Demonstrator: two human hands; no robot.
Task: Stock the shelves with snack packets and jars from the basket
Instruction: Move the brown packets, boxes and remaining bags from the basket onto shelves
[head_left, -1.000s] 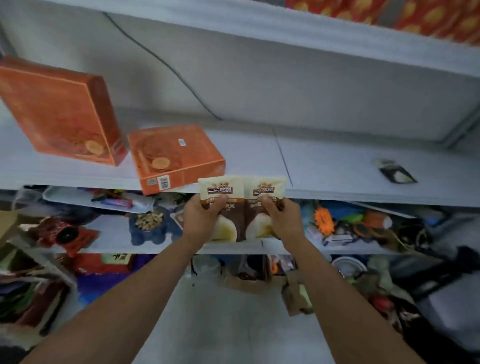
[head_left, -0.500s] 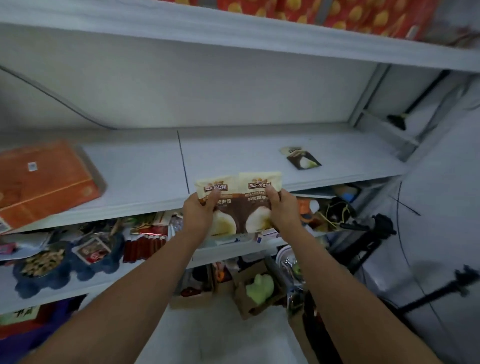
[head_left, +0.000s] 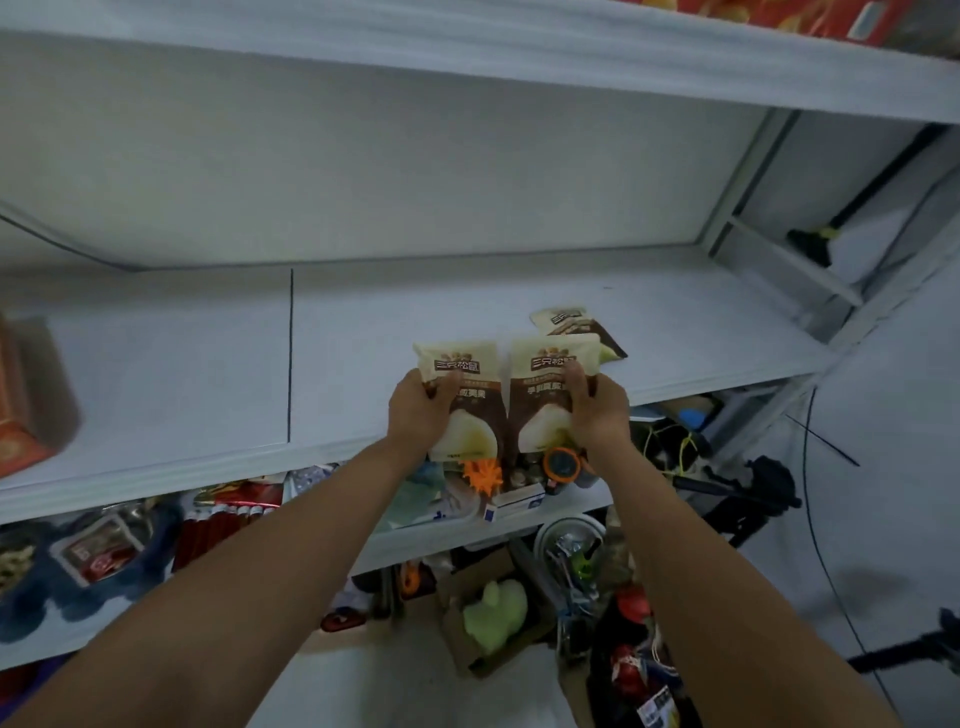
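Snack packets, one gripped in the left hand (head_left: 421, 410), one in the right hand (head_left: 597, 413), above the shelf (head_left: 171, 374).

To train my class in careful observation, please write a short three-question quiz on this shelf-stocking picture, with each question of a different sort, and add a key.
1. True or false: the left hand grips the left packet and the right hand grips the right packet, held side by side.
2. Where is the third packet? A) lying on the white shelf, behind the right packet; B) on the floor; C) in a basket.
3. Fill in: the box at the picture's left edge is ___ in colour.
Key: 1 true; 2 A; 3 orange.
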